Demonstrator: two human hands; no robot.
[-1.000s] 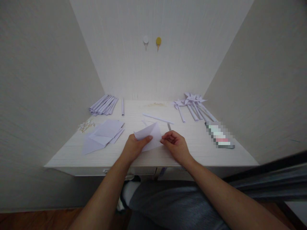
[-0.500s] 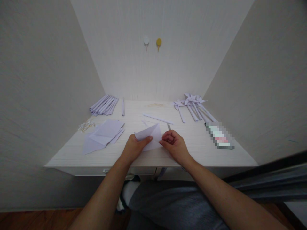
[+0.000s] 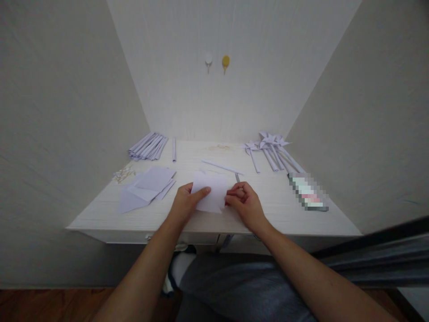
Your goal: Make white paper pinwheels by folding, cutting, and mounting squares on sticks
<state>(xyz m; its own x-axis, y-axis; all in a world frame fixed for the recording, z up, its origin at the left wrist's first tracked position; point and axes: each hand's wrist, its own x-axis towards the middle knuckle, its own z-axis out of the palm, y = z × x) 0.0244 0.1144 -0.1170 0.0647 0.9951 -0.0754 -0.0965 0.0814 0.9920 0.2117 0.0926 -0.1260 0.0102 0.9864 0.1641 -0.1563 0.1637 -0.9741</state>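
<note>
A white square sheet of paper (image 3: 214,199) is held up over the front of the table, facing me and nearly flat. My left hand (image 3: 187,201) grips its left side, thumb across the front and fingers hidden behind. At the lower right edge, my right hand (image 3: 243,201) is closed with thumb and fingertips pinched on the paper, its other fingers curled. Just beyond the right hand lies a thin grey tool (image 3: 237,177), mostly hidden. Behind the sheet, a thin rolled paper stick (image 3: 223,167) lies across the table.
Loose paper sheets (image 3: 150,185) lie left, near small white-and-yellow pieces (image 3: 123,173). Paper tubes (image 3: 147,146) are piled at the back left, with one tube (image 3: 174,150) apart. Paper pinwheels (image 3: 270,143) lie back right, behind a phone (image 3: 307,192). Walls enclose the table (image 3: 288,219).
The paper's folded-over corner has come down, and the sheet now looks flat and square. Both hands have stayed in nearly the same place; the view has shifted slightly.
</note>
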